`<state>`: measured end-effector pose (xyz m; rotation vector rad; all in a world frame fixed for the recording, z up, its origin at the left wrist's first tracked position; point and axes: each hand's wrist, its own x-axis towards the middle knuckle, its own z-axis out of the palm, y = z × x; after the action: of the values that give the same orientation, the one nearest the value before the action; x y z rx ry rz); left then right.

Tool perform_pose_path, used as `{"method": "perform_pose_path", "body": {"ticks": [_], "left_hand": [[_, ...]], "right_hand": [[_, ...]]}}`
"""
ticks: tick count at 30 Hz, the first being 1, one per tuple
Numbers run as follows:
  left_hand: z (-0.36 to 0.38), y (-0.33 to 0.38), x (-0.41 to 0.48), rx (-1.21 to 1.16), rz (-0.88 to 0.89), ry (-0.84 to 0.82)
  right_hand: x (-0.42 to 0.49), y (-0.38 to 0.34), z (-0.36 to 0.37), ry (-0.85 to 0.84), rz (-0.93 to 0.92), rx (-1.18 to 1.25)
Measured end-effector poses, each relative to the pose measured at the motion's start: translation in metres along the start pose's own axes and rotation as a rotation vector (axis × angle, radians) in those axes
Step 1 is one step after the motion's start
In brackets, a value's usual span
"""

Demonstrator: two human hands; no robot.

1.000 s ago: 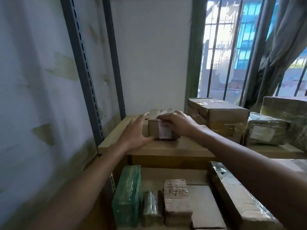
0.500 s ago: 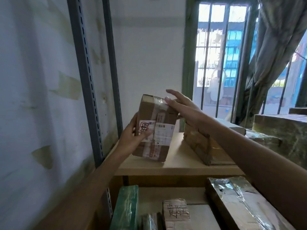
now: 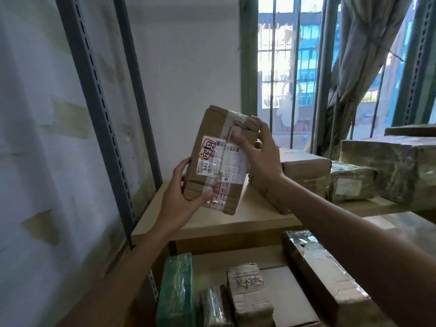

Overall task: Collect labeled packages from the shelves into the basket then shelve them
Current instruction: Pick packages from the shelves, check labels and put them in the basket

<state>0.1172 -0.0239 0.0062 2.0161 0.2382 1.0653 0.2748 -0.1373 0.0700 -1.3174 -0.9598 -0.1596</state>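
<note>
A small brown cardboard package (image 3: 213, 128) with a white shipping label and a red-ringed handwritten mark is held upright above the wooden shelf (image 3: 250, 215), label side towards me. My left hand (image 3: 181, 197) grips its lower left corner from below. My right hand (image 3: 259, 154) holds its upper right edge, fingers lying across the label. No basket is in view.
Several taped cardboard boxes (image 3: 304, 171) stand along the shelf to the right, below a barred window (image 3: 290, 67) and a curtain (image 3: 358, 67). On the lower level lie a green wrapped parcel (image 3: 175, 291), a handwritten box (image 3: 247, 289) and a long taped box (image 3: 323, 270). Grey metal uprights (image 3: 94, 107) stand at the left.
The package went from lying on the shelf under both hands to being lifted and turned upright. My right hand has closed back onto its upper right edge.
</note>
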Motion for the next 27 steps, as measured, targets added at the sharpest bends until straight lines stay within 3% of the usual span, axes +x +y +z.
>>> {"method": "perform_pose_path", "body": {"ticks": [7, 18, 23, 27], "left_hand": [[0.048, 0.051, -0.002, -0.038, 0.128, 0.024], [0.282, 0.125, -0.046, -0.214, 0.147, -0.238], [0.407, 0.149, -0.100, -0.251, 0.062, -0.416], [0.493, 0.175, -0.157, -0.406, -0.045, -0.583]], "right_hand": [[-0.004, -0.026, -0.080, -0.086, 0.001, 0.050], [-0.088, -0.030, -0.333, 0.209, 0.148, -0.220], [-0.163, -0.012, -0.455, 0.423, 0.369, -0.418], [-0.241, 0.000, -0.535, 0.416, 0.656, -0.469]]}}
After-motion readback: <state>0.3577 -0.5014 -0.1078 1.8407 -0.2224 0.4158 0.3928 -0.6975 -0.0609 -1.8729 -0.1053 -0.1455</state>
